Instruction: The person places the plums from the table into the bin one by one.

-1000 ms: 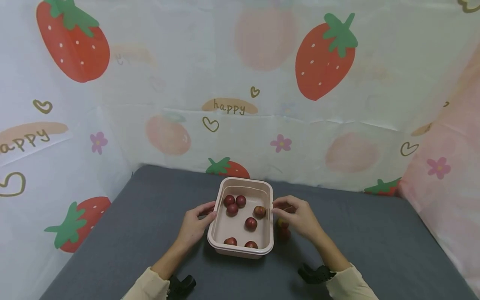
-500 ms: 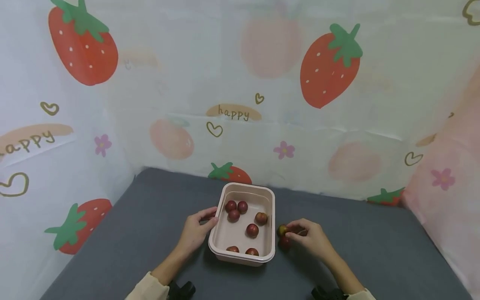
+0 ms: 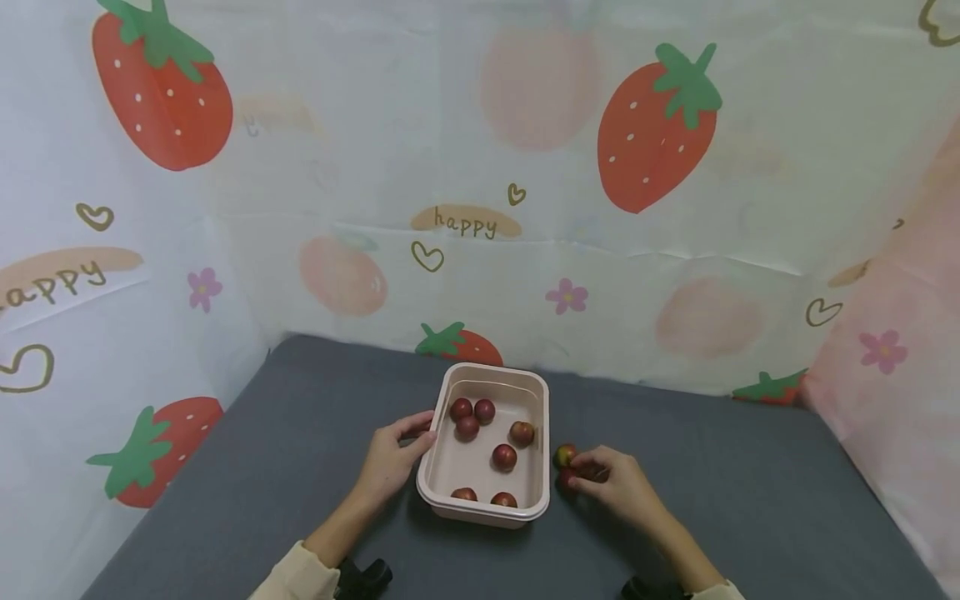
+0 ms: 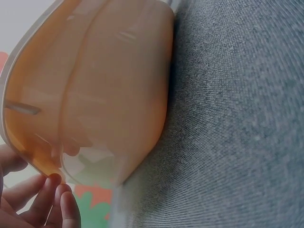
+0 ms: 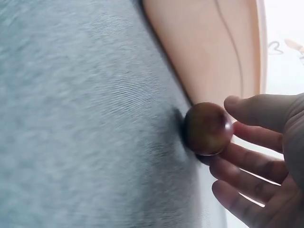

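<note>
A pale pink plastic container (image 3: 482,518) stands on the dark grey cloth in the head view, with several dark red plums (image 3: 504,457) inside. My left hand (image 3: 387,461) holds its left rim, fingertips against the outer wall in the left wrist view. Two more plums lie just outside the right wall: a yellow-green and red plum (image 3: 565,455) and, nearer me, a darker plum (image 3: 567,481). My right hand (image 3: 622,486) is at this pair. In the right wrist view its thumb and fingers spread around one plum (image 5: 207,128), fingertips right at its skin.
Grey cloth (image 3: 750,483) covers the table. White printed curtains with strawberries (image 3: 660,129) hang behind and on the left, and a pinkish curtain (image 3: 892,333) on the right. Black wrist straps (image 3: 363,577) show at the bottom.
My right hand has left the container's right rim and come down toward me to the loose plums, shifting slightly nearer to the darker one. The left hand stays on the rim.
</note>
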{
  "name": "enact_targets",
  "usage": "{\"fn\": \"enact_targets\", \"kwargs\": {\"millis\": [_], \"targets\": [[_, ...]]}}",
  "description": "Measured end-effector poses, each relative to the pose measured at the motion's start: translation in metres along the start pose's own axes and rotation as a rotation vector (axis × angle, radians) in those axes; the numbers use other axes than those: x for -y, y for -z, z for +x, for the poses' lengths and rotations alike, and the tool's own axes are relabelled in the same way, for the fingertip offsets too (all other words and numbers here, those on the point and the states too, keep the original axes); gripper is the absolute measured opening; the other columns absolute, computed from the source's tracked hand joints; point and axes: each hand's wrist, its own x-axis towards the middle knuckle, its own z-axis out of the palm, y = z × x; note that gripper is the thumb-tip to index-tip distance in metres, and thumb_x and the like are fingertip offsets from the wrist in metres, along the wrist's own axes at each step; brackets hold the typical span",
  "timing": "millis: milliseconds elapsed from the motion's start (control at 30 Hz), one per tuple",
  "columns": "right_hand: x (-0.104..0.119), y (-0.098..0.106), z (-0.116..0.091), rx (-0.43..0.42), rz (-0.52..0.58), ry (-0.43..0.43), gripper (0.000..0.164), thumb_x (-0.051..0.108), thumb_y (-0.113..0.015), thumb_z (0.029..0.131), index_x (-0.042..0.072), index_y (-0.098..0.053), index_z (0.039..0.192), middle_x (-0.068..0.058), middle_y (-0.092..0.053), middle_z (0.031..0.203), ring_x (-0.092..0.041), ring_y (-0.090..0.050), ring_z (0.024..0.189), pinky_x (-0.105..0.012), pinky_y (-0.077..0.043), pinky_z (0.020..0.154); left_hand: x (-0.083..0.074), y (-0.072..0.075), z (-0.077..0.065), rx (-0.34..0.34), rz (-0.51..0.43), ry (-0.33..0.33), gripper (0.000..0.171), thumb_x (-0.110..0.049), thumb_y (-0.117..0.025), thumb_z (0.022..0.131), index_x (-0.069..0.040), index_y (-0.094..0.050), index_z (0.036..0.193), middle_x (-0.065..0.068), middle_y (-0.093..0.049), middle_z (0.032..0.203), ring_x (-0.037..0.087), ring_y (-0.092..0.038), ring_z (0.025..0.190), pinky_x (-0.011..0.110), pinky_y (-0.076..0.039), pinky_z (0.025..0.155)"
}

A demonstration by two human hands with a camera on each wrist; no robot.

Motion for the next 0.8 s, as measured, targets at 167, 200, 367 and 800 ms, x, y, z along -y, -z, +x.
{"fn": "enact_targets", "kwargs": {"millis": [167, 200, 367, 800], "targets": [[0.0, -0.004, -0.002, -0.009, -0.053, 0.022, 0.017, 0.011, -0.08, 0.078, 0.006, -0.073, 0.093, -0.001, -0.066, 0.085, -0.002, -0.062, 0.075, -0.021, -0.051, 0.065, 0.001, 0.0, 0.001, 0.0, -0.003, 0.007, 0.036, -0.014, -0.066, 0.091, -0.003, -0.064, 0.126, 0.014, -0.07, 0.112, 0.027, -0.062, 0.109, 0.043, -0.048, 0.094], [0.0, -0.005, -0.003, -0.018, -0.063, 0.026, 0.018, 0.011, -0.08, 0.077, 0.006, -0.073, 0.093, -0.001, -0.066, 0.085, -0.003, -0.062, 0.076, -0.021, -0.051, 0.066, 0.001, 0.0, 0.001, 0.0, -0.004, 0.007, 0.036, -0.014, -0.066, 0.092, -0.003, -0.064, 0.126, 0.014, -0.07, 0.112, 0.027, -0.062, 0.109, 0.043, -0.047, 0.095], [0.003, -0.01, -0.003, -0.048, -0.107, 0.048, 0.02, 0.011, -0.082, 0.074, 0.01, -0.074, 0.092, 0.002, -0.067, 0.085, -0.006, -0.061, 0.08, -0.023, -0.049, 0.07, 0.001, -0.001, 0.001, -0.003, -0.005, 0.005, 0.036, -0.013, -0.066, 0.092, -0.003, -0.064, 0.126, 0.014, -0.07, 0.111, 0.027, -0.062, 0.11, 0.045, -0.047, 0.096], [0.008, -0.015, -0.003, -0.023, -0.122, -0.001, 0.02, 0.012, -0.082, 0.075, 0.012, -0.074, 0.093, 0.004, -0.064, 0.083, -0.005, -0.054, 0.075, -0.021, -0.045, 0.066, -0.001, 0.0, 0.0, -0.006, -0.008, 0.012, 0.036, -0.013, -0.066, 0.091, -0.002, -0.064, 0.126, 0.016, -0.07, 0.113, 0.028, -0.062, 0.11, 0.046, -0.047, 0.096]]}}
